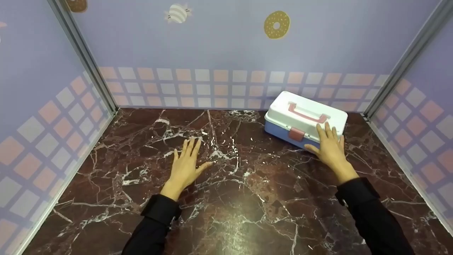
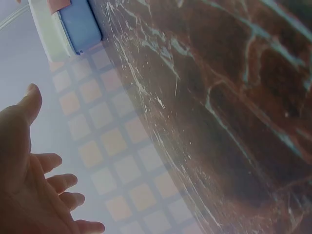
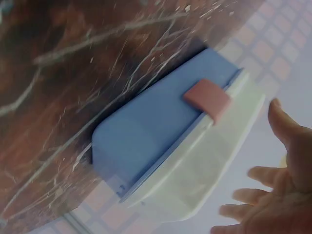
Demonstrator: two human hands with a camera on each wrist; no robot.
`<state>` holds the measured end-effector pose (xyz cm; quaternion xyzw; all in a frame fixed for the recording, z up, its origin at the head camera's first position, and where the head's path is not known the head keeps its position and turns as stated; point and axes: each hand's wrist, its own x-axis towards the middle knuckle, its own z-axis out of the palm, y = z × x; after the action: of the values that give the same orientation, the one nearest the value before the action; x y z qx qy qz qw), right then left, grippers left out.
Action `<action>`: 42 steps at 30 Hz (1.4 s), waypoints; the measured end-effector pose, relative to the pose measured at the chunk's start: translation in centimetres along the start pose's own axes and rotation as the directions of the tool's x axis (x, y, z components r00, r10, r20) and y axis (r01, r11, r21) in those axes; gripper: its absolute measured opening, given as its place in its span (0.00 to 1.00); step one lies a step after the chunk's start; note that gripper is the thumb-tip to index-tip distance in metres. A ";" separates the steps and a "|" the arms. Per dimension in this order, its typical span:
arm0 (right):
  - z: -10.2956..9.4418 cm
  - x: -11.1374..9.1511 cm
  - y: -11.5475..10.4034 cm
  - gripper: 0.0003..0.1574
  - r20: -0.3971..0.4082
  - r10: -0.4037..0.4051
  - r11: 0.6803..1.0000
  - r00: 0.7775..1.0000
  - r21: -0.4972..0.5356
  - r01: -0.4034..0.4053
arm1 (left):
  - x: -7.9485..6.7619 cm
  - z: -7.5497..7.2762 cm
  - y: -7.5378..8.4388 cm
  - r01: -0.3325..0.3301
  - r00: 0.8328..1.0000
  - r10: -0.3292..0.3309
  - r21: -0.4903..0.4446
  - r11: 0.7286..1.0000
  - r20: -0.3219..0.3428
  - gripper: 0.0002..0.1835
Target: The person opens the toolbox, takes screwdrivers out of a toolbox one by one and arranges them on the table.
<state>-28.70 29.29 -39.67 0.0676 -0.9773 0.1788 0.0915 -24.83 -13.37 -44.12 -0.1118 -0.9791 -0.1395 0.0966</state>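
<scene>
A closed storage box (image 1: 306, 118) with a white lid, blue base, pink handle (image 1: 308, 114) and pink latch (image 1: 296, 134) stands at the back right, turned at an angle. My right hand (image 1: 331, 147) is spread in front of its right half, fingertips overlapping the lid in the head view. In the right wrist view a gap shows between those fingers and the box (image 3: 146, 131). My left hand (image 1: 185, 164), fingers spread and holding nothing, hovers over the middle left of the table. From the left wrist the box (image 2: 80, 27) appears at the top left, apart from that hand.
The dark red marbled tabletop (image 1: 219, 198) has white veins. Lilac walls with pink and white checks enclose it: a back wall (image 1: 219, 46), a left wall (image 1: 35, 106) and a right wall (image 1: 424, 106). Grey metal posts (image 1: 90, 60) stand in the corners.
</scene>
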 end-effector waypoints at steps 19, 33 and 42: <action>2.0 5.8 2.3 0.16 -0.335 -0.135 0.989 0.932 0.015 0.149 | 0.4 0.4 1.8 -0.006 1.000 0.005 -0.040 0.999 -0.022 0.42; 4.0 5.6 2.1 0.14 -0.517 -0.109 0.967 0.849 0.143 0.211 | 1.6 1.2 3.1 -0.084 0.989 0.074 -0.073 0.994 -0.125 0.33; 4.7 4.2 0.8 0.14 -0.558 -0.086 0.966 0.825 0.157 0.207 | 3.9 0.8 5.5 -0.199 0.968 0.190 -0.035 0.979 -0.166 0.29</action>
<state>-33.69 27.94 -43.43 0.0983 -0.8776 0.2853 0.3725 -27.36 -7.24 -42.66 -0.1980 -0.9485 -0.1631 0.1861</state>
